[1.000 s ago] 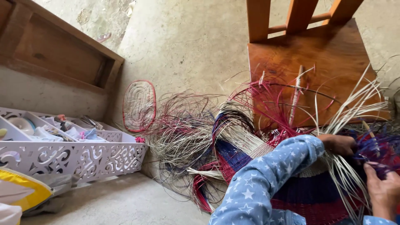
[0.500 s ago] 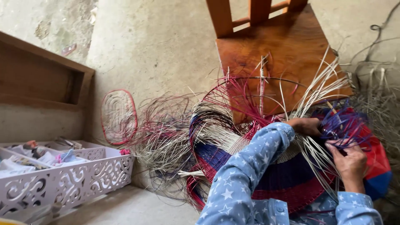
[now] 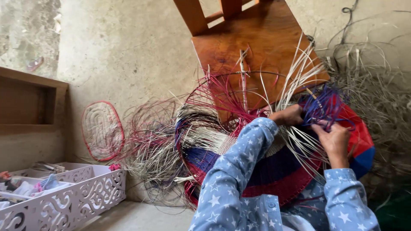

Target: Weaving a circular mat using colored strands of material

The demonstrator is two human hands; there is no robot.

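Both hands, left (image 3: 289, 115) and right (image 3: 334, 137), grip blue strands (image 3: 322, 105) at the rim of a half-woven basket (image 3: 274, 171). Wooden chair (image 3: 257, 38) behind; white openwork tray (image 3: 81, 192) at left.

Brightness: soft, even daylight; nothing dim.
Source: seems to fall from the upper right, brightening the pale concrete wall (image 3: 128, 51).
Glare: mild sheen on the orange-brown wooden chair seat (image 3: 257, 47).
Shadows: faint; darker inside the brown wooden wall niche (image 3: 25, 102) and at the lower right corner.
Sharpness: centre fairly crisp; loose pale straw strands (image 3: 381, 98) smear slightly.
Distortion: wide-angle lean at edges.
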